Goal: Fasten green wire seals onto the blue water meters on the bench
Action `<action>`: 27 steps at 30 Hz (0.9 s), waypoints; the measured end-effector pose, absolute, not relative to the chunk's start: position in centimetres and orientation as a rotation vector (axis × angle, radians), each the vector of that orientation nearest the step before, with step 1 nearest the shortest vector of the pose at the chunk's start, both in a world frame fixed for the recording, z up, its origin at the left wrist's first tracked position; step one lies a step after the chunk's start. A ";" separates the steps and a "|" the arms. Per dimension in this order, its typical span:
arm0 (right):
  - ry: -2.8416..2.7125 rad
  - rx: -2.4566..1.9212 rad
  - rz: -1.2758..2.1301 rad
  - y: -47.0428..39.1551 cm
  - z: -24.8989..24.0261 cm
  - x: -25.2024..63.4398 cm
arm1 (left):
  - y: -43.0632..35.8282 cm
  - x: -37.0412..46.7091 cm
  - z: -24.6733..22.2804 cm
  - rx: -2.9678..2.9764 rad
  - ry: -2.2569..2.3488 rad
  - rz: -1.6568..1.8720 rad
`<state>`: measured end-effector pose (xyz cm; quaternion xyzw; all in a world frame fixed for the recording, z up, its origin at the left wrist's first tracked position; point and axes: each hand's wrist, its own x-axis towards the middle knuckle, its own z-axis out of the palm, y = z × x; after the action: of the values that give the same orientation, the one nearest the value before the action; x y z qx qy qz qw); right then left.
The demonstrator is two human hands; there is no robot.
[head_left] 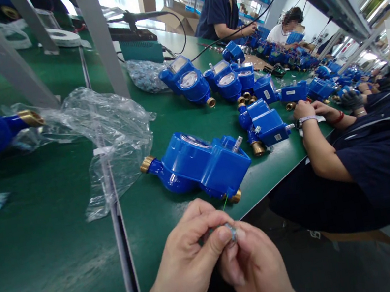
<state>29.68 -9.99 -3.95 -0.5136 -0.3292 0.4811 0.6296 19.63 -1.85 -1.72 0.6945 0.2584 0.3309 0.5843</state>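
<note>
The left hand [186, 252] and right hand [258, 267] meet just in front of a blue meter [201, 165]. Fingertips of both close in a pinch on a small bluish piece [232, 232], partly hidden. A green wire [225, 203] runs from beside the meter's brass end [237, 196] to the fingers. The meter lies on the green table [67, 257].

Crumpled clear plastic [122, 123] lies across a metal strip [124, 257] in the green table [48, 250], near a grey post [102, 37].
</note>
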 end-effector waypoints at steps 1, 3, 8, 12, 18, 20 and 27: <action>-0.884 -1.280 0.939 -10.1 -4.1 29.7 | -1.9 19.6 -1.7 1.614 0.615 0.791; -1.199 -1.495 0.439 -10.5 -4.3 30.0 | -1.9 19.7 -1.7 1.612 0.632 0.823; -1.413 -1.617 0.069 -10.5 -4.3 30.5 | -1.8 19.8 -1.5 1.630 0.633 0.833; -0.860 -1.310 0.993 -9.8 -3.6 29.7 | -1.7 19.6 -1.4 1.687 0.618 0.806; -1.227 -1.564 0.214 -10.4 -4.6 29.8 | -1.7 19.7 -1.5 1.669 0.643 0.814; -1.341 -1.588 -0.004 -10.4 -4.9 30.1 | -1.7 19.8 -1.6 1.663 0.643 0.815; -0.575 -1.009 1.338 -9.3 -3.4 30.1 | -1.7 19.8 -2.3 1.727 0.613 0.798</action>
<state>30.14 -9.32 -3.38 -0.4412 -0.2512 0.5850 0.6325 19.76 -1.74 -2.28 0.7267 0.2578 0.3358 0.5410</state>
